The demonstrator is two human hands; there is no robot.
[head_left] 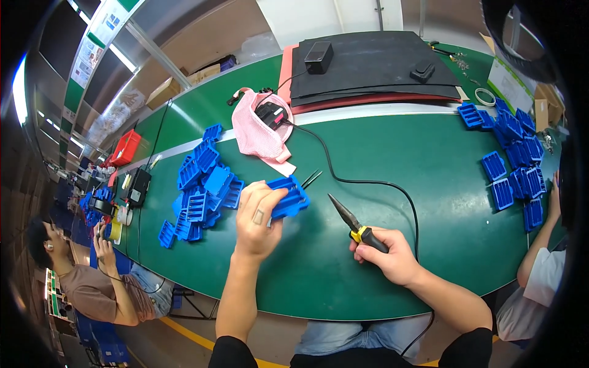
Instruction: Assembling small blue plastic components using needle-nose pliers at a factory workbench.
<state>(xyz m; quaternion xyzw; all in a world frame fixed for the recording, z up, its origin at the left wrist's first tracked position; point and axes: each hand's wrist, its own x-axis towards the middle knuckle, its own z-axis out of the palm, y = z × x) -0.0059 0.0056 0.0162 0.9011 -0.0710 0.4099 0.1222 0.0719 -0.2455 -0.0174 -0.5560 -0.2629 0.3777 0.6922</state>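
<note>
My left hand [258,221] is closed on a blue slotted plastic tray [289,197], held up over the green table with its compartments partly showing. My right hand [391,253] grips needle-nose pliers [353,222] by their black and yellow handles, the jaws pointing up and left toward the tray without touching it. Just beyond the tray lies a pair of thin metal tweezers [313,178], partly hidden behind it. To the left of my left hand spreads a heap of similar blue trays [205,184].
A black cable [368,181] snakes across the green tabletop [343,270] past my right hand. At the back lie a pink cloth bag [256,129] and stacked black foam sheets [368,70]. More blue trays [518,150] sit at right. Co-workers sit on both sides.
</note>
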